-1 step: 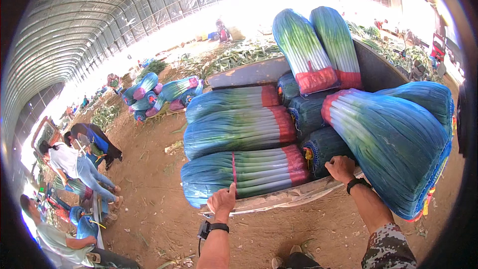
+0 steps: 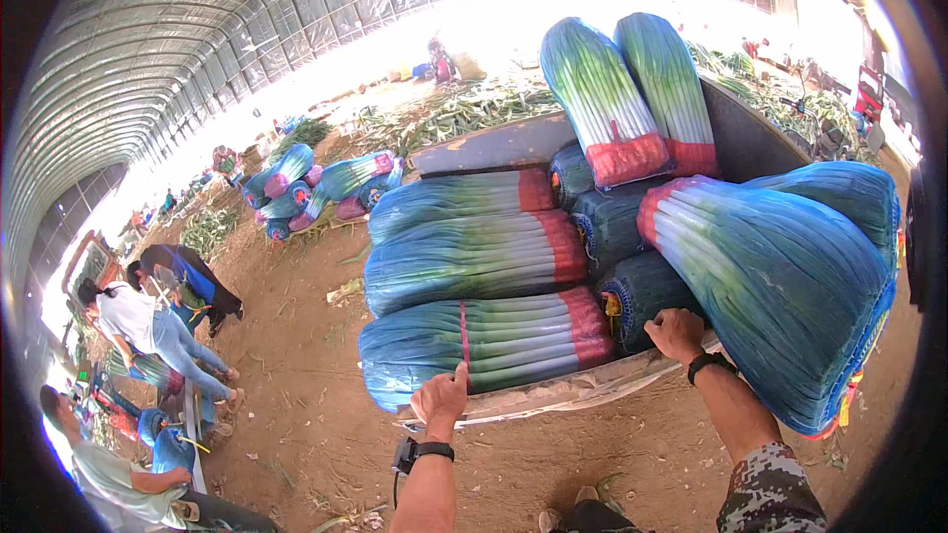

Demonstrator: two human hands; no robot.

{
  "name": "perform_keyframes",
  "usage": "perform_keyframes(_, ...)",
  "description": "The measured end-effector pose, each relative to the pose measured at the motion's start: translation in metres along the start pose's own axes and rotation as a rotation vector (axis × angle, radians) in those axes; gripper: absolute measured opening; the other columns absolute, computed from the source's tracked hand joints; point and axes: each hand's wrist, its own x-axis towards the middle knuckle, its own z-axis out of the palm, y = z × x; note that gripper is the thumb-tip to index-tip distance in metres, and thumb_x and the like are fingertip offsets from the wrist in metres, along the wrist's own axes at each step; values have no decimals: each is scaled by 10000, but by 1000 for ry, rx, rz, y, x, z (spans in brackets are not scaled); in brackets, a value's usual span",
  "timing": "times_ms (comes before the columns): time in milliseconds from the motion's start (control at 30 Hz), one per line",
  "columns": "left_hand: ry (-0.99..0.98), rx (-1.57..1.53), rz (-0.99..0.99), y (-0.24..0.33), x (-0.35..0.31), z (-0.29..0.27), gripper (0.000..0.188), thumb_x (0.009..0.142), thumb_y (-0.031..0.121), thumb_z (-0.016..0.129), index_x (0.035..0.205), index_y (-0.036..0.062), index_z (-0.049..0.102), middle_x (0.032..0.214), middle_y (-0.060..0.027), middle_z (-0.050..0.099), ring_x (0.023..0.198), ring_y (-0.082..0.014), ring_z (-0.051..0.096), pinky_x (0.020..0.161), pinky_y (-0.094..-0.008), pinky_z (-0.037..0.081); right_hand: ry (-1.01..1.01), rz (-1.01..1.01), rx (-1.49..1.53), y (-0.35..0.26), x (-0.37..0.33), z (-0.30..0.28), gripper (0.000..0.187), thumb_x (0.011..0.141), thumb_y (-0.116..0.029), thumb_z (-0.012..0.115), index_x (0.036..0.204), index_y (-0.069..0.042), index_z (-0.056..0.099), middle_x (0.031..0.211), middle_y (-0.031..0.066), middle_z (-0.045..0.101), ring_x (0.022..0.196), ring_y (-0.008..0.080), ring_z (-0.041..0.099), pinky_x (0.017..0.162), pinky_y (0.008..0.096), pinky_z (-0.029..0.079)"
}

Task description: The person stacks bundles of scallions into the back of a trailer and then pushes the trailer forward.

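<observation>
Net bags packed with leeks or large green onions lie in a cart with a worn side rail (image 2: 563, 393). My left hand (image 2: 439, 402) is closed at the rail, beside the nearest leek bag (image 2: 504, 343). A thin pink strap (image 2: 464, 331) crosses that bag and comes down at my thumb; whether I grip the strap or the rail is hidden. My right hand (image 2: 676, 334) is closed too, against the dark end of another bag (image 2: 647, 291) just above the rail; what its fingers hold is hidden. A large leek bag (image 2: 770, 276) leans over the cart's right side, next to my right wrist.
Two more leek bags (image 2: 607, 104) stand tilted at the cart's back. Beyond on the dirt floor (image 2: 296, 336) lie a pile of bagged leeks (image 2: 296, 188) and loose leaves (image 2: 454, 118). Several people are at the left, one in a white top (image 2: 128, 316).
</observation>
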Motion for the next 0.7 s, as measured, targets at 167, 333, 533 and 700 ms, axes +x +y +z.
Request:
perform_keyframes(167,-5,-18,-12,-2,3,2,647,954,666,420,885,153,809,911,-190,745,920,-382,712,824,-457,498,14,-7,6,1,1,3,295,757,-408,713,756,-122,784,802,183,741,773,378,729,736,482,577)
perform_keyframes(333,4,-30,2,-3,2,3,642,952,661,431,870,149,809,904,-193,744,914,-382,712,815,-457,499,17,1,1,0,0,2,288,757,-400,709,756,-123,786,811,187,741,778,386,727,744,486,576)
perform_keyframes(533,-1,-18,-9,-2,2,2,634,953,660,431,869,160,811,907,-194,744,919,-381,714,826,-451,508,5,-4,-4,0,-1,0,300,763,-409,711,762,-118,785,819,190,742,787,393,726,749,492,575)
perform_keyframes(700,-14,-14,-8,-3,3,4,637,954,664,427,881,162,812,920,-192,747,933,-380,714,836,-454,508,-1,6,1,-2,-1,-1,304,765,-414,712,773,-120,790,831,193,743,793,396,725,754,496,573)
